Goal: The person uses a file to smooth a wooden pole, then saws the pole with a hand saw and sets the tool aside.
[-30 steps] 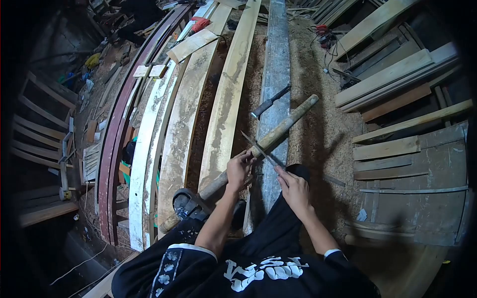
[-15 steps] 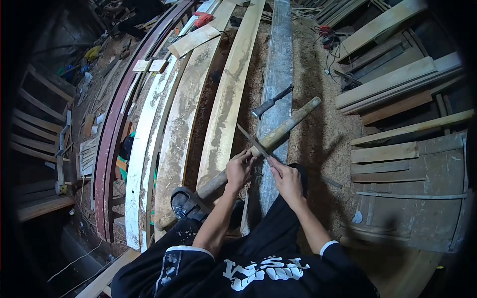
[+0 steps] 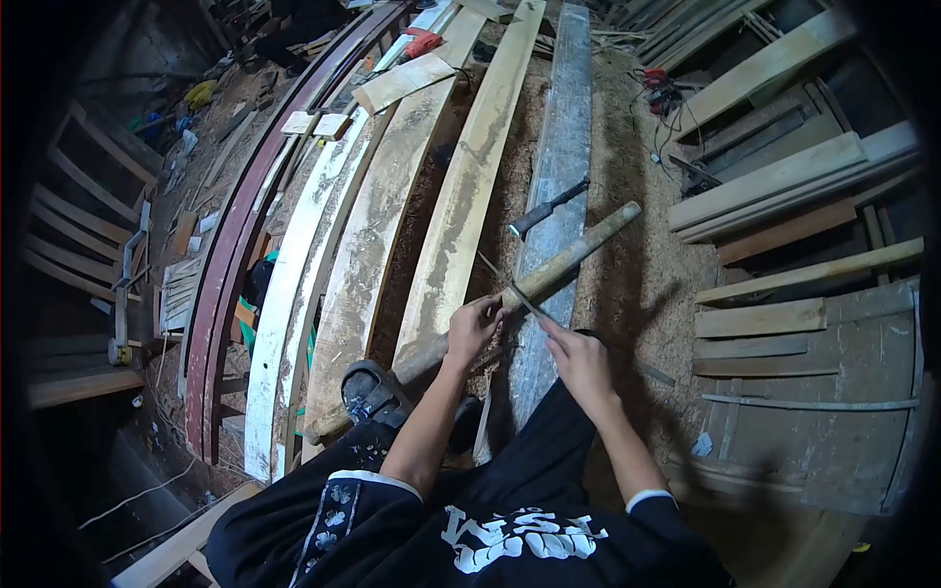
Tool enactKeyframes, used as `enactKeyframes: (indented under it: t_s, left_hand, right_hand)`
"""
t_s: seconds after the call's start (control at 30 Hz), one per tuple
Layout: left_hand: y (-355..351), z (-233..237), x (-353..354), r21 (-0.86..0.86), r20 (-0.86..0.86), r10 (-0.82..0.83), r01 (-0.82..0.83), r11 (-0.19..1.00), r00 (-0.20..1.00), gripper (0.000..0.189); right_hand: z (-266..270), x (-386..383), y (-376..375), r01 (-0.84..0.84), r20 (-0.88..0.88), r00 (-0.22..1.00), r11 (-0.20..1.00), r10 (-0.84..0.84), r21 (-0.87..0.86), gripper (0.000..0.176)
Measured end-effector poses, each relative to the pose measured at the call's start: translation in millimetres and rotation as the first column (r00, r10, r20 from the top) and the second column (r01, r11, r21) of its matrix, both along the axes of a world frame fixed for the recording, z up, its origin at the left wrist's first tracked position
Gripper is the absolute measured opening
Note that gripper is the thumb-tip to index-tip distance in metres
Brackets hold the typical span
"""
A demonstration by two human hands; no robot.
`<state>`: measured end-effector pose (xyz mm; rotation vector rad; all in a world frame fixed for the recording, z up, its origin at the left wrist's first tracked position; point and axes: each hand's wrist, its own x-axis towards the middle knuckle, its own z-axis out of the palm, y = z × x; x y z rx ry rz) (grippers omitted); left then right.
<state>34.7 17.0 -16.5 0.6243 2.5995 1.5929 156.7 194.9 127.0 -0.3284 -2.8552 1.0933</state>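
My right hand (image 3: 582, 368) is closed around the near end of a thin, tapered file-like tool (image 3: 521, 296). The tool slants up and left across a long round wooden pole (image 3: 580, 249), its narrow tip past the pole's far side. Beside the pole, my left hand (image 3: 472, 331) has its fingers pinched together close to the tool; what they grip is hidden. The pole runs diagonally over several boards, its lower part passing by my sandalled foot (image 3: 374, 392). A black stick-like tool with a pale end (image 3: 549, 207) lies beyond the pole on a grey plank (image 3: 562, 127).
Long boards, including a white one (image 3: 284, 284) and a dark red one (image 3: 221, 323), stretch away to the left. A red power tool (image 3: 423, 42) lies far off, near a wooden mallet (image 3: 316, 124). Sawdust (image 3: 627, 186) covers the floor; stacked timber (image 3: 774, 181) stands right.
The view has shifted slightly, moving the boards rightward in frame. My right hand and the file-like tool have moved a little relative to the pole; my left hand stays close beside it.
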Motion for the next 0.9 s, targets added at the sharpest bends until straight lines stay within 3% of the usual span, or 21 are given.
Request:
enactKeyframes:
  t_s: [0.1, 0.17, 0.23, 0.43, 0.47, 0.57, 0.6, 0.7, 0.83, 0.9]
  left_hand:
    - [3.6, -3.0, 4.0, -0.041, 0.050, 0.032, -0.030, 0.999, 0.998, 0.035]
    - [6.1, -2.8, 4.9, -0.051, 0.056, 0.043, -0.041, 0.998, 0.997, 0.036]
    - [6.8, -7.9, 7.0, -0.076, -0.049, 0.072, -0.076, 0.994, 0.996, 0.035]
    - [1.0, 4.4, 6.1, -0.065, 0.116, 0.021, -0.013, 0.998, 0.993, 0.034]
    - [2.3, -0.2, 8.9, -0.047, -0.046, 0.065, -0.067, 0.997, 0.997, 0.034]
    - [8.4, 7.8, 11.8, -0.093, -0.020, 0.096, -0.097, 0.991, 0.995, 0.031]
    - [5.8, 6.1, 12.7, -0.099, -0.021, 0.091, -0.093, 0.991, 0.996, 0.031]
    - [3.0, 0.6, 9.6, -0.095, 0.086, 0.047, -0.039, 0.995, 0.995, 0.035]
    - [1.1, 2.3, 4.4, -0.116, 0.082, 0.037, -0.027, 0.993, 0.996, 0.040]
    - [0.2, 4.4, 8.0, -0.148, -0.145, 0.010, -0.031, 0.988, 0.989, 0.044]
  right_hand:
    - [1.7, 28.5, 15.5, 0.041, 0.080, 0.996, 0.995, -0.033, -0.093, 0.033]
    - [0.4, 34.8, 12.6, 0.031, -0.004, 0.999, 0.995, -0.032, -0.095, 0.033]
    - [-2.8, 15.7, 4.6, 0.025, 0.000, 1.000, 0.994, -0.026, -0.105, 0.033]
    - [-5.8, 18.0, -3.7, -0.025, -0.063, 0.998, 0.996, 0.020, -0.081, 0.033]
    - [-11.3, 14.2, -2.4, -0.006, -0.069, 0.998, 0.998, 0.003, -0.054, 0.033]
    - [-20.2, -9.5, -13.1, 0.076, -0.023, 0.997, 0.989, -0.080, -0.130, 0.032]
    - [-45.6, -11.3, -12.3, 0.113, -0.021, 0.993, 0.980, -0.118, -0.161, 0.033]
    - [-50.5, -8.2, -7.6, 0.085, -0.079, 0.992, 0.976, -0.103, -0.202, 0.034]
    - [-40.5, -12.1, 0.9, 0.051, -0.012, 0.998, 0.982, -0.054, -0.183, 0.034]
    - [-37.4, -12.0, -5.7, 0.087, 0.009, 0.996, 0.984, -0.087, -0.156, 0.034]
